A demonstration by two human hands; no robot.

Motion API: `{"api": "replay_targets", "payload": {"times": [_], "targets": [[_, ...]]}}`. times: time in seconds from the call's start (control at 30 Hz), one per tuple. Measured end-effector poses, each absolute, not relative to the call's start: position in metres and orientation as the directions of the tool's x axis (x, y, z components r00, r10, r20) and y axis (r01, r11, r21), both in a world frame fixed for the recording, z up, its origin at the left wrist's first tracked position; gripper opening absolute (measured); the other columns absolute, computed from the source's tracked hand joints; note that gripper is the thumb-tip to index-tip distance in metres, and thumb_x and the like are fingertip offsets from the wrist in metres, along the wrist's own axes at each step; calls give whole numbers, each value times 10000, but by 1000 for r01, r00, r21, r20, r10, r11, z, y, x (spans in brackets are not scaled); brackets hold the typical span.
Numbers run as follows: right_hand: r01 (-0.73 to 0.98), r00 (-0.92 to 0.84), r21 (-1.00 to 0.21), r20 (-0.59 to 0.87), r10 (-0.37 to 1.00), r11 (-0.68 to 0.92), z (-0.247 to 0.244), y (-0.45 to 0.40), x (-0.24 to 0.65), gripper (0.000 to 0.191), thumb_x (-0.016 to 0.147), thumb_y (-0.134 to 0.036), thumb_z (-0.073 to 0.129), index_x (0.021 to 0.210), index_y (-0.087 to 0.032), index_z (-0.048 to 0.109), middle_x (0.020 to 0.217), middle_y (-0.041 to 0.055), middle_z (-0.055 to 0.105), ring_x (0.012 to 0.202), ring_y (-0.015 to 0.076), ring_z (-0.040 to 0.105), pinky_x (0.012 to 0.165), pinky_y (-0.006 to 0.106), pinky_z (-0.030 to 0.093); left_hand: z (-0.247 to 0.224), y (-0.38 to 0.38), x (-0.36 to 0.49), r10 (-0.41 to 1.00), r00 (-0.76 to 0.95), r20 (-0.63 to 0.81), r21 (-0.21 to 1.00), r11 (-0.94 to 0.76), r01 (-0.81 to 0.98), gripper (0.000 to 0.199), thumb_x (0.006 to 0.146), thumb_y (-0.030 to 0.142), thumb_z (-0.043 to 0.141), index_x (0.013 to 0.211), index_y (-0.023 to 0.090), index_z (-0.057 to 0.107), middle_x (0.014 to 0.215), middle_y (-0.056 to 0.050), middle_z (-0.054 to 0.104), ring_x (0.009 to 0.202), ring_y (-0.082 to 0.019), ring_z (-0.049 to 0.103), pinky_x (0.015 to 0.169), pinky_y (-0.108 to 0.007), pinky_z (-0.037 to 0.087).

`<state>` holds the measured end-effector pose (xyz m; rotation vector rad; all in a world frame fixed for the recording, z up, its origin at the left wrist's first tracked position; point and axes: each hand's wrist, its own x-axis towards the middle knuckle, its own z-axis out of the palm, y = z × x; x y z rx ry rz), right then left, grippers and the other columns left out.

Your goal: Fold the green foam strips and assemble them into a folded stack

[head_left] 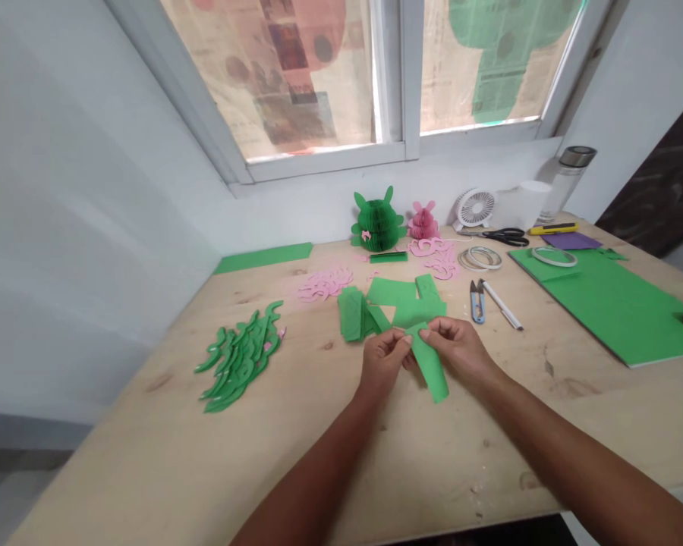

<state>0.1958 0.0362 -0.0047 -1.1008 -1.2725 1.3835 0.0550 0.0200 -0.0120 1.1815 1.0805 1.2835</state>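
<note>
A strip of green paper (431, 369) is held between my two hands above the wooden table, its lower end hanging toward me. My left hand (385, 356) pinches its upper left edge between thumb and fingers. On the upper right edge, my right hand (454, 343) grips it the same way. Just beyond my hands lie several loose green paper pieces (391, 291), with a folded green bundle (351, 312) at their left. To the left is a heap of curved green paper cut-outs (242, 360).
Pink paper scraps (325, 283), blue thread snips (477, 302), a white pen (502, 305) and tape rolls (480, 258) lie beyond. Green sheets (609, 303) cover the right side. Along the wall stand a green honeycomb figure (379, 224), a pink one (423, 222), a fan (474, 207) and a bottle (566, 182).
</note>
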Motion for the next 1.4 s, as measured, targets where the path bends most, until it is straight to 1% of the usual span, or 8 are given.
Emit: {"api": "replay_targets", "payload": {"times": [0.13,0.23,0.4,0.6,0.73,0.97,1.4], "targets": [[-71,-162,-996,-34,986,-46,-3,36,196,339,610,-469,706,593,-168,549,498,-52,459,470,88,385,469,235,293,-12,20,56,1000,0,22,984,-22,-177,243,672,379,648,619,158,565,450,36,535,399,-89,478,423,-210,395],[-88,-166,-995,-32,986,-48,-3,36,196,337,611,-464,708,591,-169,547,506,-49,475,476,91,400,476,237,305,-11,21,56,999,-26,28,978,-33,-204,230,665,371,660,672,157,578,453,40,540,399,-89,485,426,-211,400],[-79,-191,-996,-26,981,-42,-2,37,196,318,619,-443,706,593,-167,550,501,-50,469,474,88,396,475,237,300,-11,21,54,998,-11,54,975,-55,-216,218,684,357,647,645,156,575,459,34,545,406,-88,490,432,-211,404],[-64,-196,-997,-17,980,-30,-4,36,196,301,642,-428,691,603,-169,543,504,-54,439,478,85,372,471,234,282,-12,22,54,998,-7,68,969,-68,-237,175,703,299,634,631,155,566,445,40,536,398,-81,478,433,-203,393],[-59,-210,-998,-16,978,-28,-4,36,196,312,651,-441,683,605,-170,535,513,-55,426,485,85,364,480,235,279,-12,21,54,998,-15,66,971,-67,-231,177,705,304,632,633,157,565,447,40,535,402,-85,483,440,-209,399],[-13,-253,-1000,13,967,10,-8,36,196,365,687,-468,644,567,-176,462,517,-54,401,492,85,349,487,234,288,-10,21,53,995,-61,79,969,-91,-230,194,702,324,636,642,158,557,454,43,534,405,-81,479,445,-203,398],[23,-203,-999,27,979,33,-9,37,196,331,729,-428,614,562,-160,515,504,-49,410,487,85,355,489,236,284,-10,22,52,991,-115,73,971,-97,-220,200,695,326,637,631,161,544,444,41,531,390,-78,472,431,-199,389]]}}
